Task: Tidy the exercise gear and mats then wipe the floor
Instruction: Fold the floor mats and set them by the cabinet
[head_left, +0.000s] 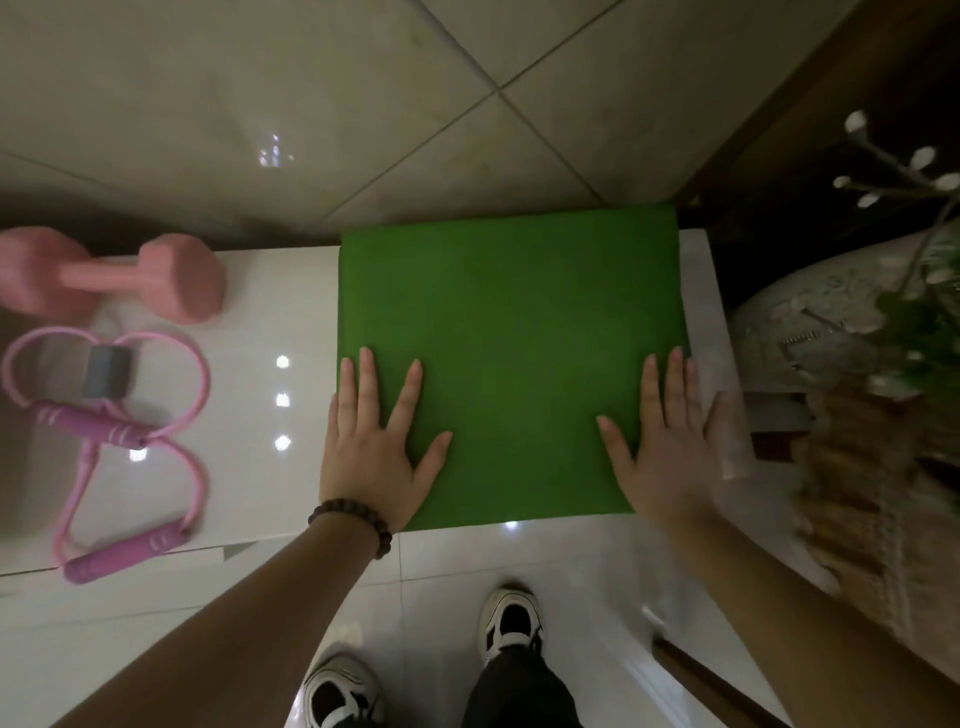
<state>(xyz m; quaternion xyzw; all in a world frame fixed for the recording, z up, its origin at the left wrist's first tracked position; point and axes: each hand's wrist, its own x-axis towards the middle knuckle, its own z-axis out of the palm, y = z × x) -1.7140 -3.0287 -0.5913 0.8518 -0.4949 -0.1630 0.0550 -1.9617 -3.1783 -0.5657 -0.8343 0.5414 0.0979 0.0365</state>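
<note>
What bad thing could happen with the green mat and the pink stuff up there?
1. The folded green mat sticks out past the far edge of the white ledge; the flat left hand and right hand pressing it could possibly push it off.
2. The right hand is close to the vase with branches, so a sideways move might bump it.
3. The pink dumbbell lies on its side and might roll.

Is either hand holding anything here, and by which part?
Nothing is held. Left hand and right hand press flat on the folded green mat.
</note>
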